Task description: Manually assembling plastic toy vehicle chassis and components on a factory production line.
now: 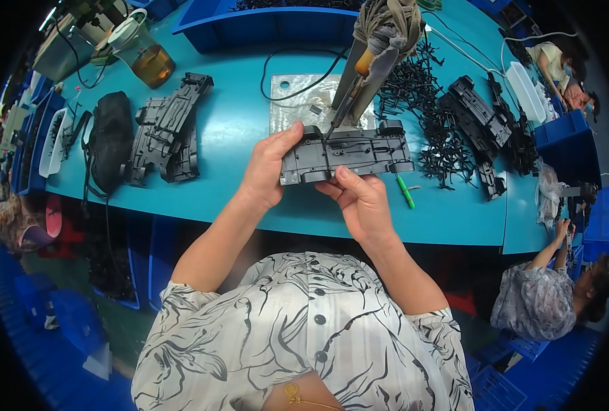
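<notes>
Both my hands grip a black plastic toy-car chassis (365, 152), held level with its moulded underside up. My left hand (269, 164) closes on its left end, thumb along the upper edge. At the near edge, my right hand (363, 204) pinches it with the thumb on top and fingers beneath. A thin dark rod tip (333, 123), fixed to an upright metal stand (366, 85), comes down at the chassis's far edge, left of its middle; whether it touches I cannot tell. Behind lies a silvery base plate (287, 85), partly hidden by the chassis.
Stacked chassis (167, 130) lie left, beside a black pouch (111, 140) and a jug of amber liquid (150, 63). Small black parts (448, 154) spread right, near more chassis (479, 113) and a green pen (405, 192). A blue bin (270, 29) stands behind. Co-workers (541, 298) sit right.
</notes>
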{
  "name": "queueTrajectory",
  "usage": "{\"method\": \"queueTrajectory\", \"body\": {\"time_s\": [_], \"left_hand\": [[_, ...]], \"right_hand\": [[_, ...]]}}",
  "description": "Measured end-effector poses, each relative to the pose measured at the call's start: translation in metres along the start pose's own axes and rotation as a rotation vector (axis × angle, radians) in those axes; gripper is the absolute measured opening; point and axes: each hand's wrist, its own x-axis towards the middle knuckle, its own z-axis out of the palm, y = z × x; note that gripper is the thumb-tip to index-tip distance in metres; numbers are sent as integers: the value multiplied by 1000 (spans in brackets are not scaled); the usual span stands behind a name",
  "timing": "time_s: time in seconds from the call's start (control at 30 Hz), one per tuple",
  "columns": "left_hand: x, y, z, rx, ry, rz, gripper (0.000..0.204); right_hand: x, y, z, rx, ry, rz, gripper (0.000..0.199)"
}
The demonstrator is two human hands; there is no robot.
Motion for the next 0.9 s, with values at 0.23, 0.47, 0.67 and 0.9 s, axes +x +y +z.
{"method": "queueTrajectory", "body": {"time_s": [0.23, 0.47, 0.67, 0.9], "left_hand": [[1, 1, -2, 20, -10, 6, 40], [7, 4, 0, -25, 9, -21, 39], [7, 15, 0, 1, 32, -62, 37], [14, 18, -5, 2, 17, -65, 37]], "right_hand": [[0, 0, -1, -4, -28, -19, 27], [4, 1, 1, -2, -50, -44, 30], [11, -2, 12, -37, -11, -50, 32], [13, -3, 17, -23, -8, -49, 32]]}}
